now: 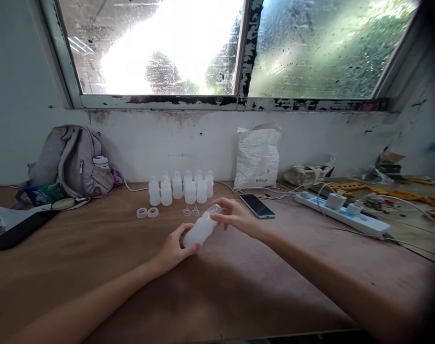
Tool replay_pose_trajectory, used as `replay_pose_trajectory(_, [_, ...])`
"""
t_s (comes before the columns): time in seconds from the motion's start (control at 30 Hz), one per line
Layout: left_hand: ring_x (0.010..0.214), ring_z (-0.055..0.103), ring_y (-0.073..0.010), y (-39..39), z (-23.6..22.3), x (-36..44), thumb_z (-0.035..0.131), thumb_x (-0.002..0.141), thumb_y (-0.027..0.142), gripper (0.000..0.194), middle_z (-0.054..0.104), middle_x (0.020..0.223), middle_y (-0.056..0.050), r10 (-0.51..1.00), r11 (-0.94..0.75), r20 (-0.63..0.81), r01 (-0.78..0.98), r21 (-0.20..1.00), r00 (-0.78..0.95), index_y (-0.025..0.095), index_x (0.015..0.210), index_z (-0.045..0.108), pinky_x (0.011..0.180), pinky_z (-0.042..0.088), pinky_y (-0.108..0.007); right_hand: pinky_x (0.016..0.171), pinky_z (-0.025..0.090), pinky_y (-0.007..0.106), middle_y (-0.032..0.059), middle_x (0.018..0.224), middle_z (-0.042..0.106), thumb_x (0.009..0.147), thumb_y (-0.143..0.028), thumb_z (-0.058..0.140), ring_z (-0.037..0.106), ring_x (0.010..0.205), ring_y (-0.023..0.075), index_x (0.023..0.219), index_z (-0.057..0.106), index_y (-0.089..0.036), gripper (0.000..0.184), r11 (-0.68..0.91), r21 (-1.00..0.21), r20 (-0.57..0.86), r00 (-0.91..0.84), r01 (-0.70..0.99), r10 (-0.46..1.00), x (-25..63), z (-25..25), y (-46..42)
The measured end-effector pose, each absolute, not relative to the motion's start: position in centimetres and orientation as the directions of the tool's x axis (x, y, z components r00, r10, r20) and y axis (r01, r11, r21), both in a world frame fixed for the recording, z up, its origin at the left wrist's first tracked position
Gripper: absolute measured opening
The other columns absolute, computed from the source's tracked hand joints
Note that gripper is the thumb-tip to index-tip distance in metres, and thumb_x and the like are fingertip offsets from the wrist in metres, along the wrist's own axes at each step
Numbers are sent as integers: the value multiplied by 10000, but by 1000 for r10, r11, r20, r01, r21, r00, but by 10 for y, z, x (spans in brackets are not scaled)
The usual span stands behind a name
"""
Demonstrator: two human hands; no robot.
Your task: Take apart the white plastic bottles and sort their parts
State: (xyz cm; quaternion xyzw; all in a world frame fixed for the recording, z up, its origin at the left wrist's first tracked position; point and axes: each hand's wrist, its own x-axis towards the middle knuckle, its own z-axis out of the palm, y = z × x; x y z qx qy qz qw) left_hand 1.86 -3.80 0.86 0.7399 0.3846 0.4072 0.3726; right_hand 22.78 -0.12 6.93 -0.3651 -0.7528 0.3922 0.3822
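The step in hand looks like fitting the top onto a small translucent white plastic bottle [200,231], which lies tilted in the air just above the brown wooden worktop [95,267], its base toward the person and its neck pointing away to the right. The left hand [175,248] is closed around the base end, thumb and fingers wrapped on the body. The right hand [235,216] has its fingertips pinched on the clear cap end at the neck (whether that piece is seated or only resting there cannot be told from here). Both grips are closed on the same bottle, the left firm, the right light and at the tips.

By my reading, the next move calls for a steady hold at the base while the fingers at the neck turn or press squarely, since the cloudy, soft-looking body may give under a hard squeeze.

Beyond the hands, a cluster of matching small white bottles [181,188] stands upright near the wall. Just in front of it lie two white plastic rings [147,212] and two small clear teat-like pieces [191,210], apart from the hands. A dark smartphone [257,205] lies flat just right of the right hand.
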Motion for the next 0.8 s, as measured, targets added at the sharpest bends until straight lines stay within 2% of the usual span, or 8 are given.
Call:
replay_pose_trajectory(0.13, [952,535,-219,-29,0,14,634,663,350,465,567,1036,-82,905,-372,290,246,895,313,162,1055,468,771,466,-340,478,427,214,5,699,557,685,-396,610,526,594,112,988,550,-187,373,554,-757,310,-557,346,771,201,98,13])
replay_pose_trajectory(0.23, [976,531,-225,-16,-5,5,640,654,376,496,558,1054,-93,922,-367,317,238,899,225,153,1058,458,787,467,-360,519,426,233,27,771,573,693,-371,606,539,579,109,1009,565,-183,370,608,-683,269,-635,403,724,176,114,29])
replay_pose_trajectory(0.33, [1008,526,-221,3,-9,-9,654,641,366,532,546,1091,-108,923,-378,348,214,901,166,144,1077,447,844,444,-374,570,420,253,46,869,569,647,-365,651,556,612,121,999,598,-199,393,650,-592,258,-651,477,714,154,124,54])
replay_pose_trajectory(0.47, [986,549,-203,29,-11,-34,649,644,361,534,549,1095,-124,921,-387,373,173,905,108,124,1078,448,871,434,-363,615,417,261,59,878,573,630,-331,674,563,667,138,1006,604,-184,410,673,-509,242,-661,536,710,133,127,88])
replay_pose_trajectory(0.6, [965,556,-194,43,-8,-57,584,695,377,392,579,1040,-94,879,-447,477,333,830,-10,145,1004,519,832,452,-334,632,419,242,62,914,581,623,-308,693,552,773,160,1063,553,-188,477,634,-428,291,-566,644,772,123,122,114])
replay_pose_trajectory(0.7, [824,601,-184,48,-6,-70,533,722,381,280,631,874,-62,857,-435,510,434,789,-70,152,880,567,742,481,-313,625,420,238,73,931,579,640,-268,687,544,799,166,1037,555,-175,428,575,-405,298,-491,711,818,118,113,128])
replay_pose_trajectory(0.8, [715,609,-171,49,-5,-76,499,741,351,226,642,771,-42,850,-427,524,515,743,-52,158,825,579,670,484,-288,631,424,240,87,977,560,665,-236,666,538,823,167,1042,544,-167,402,535,-396,313,-438,747,843,114,104,139])
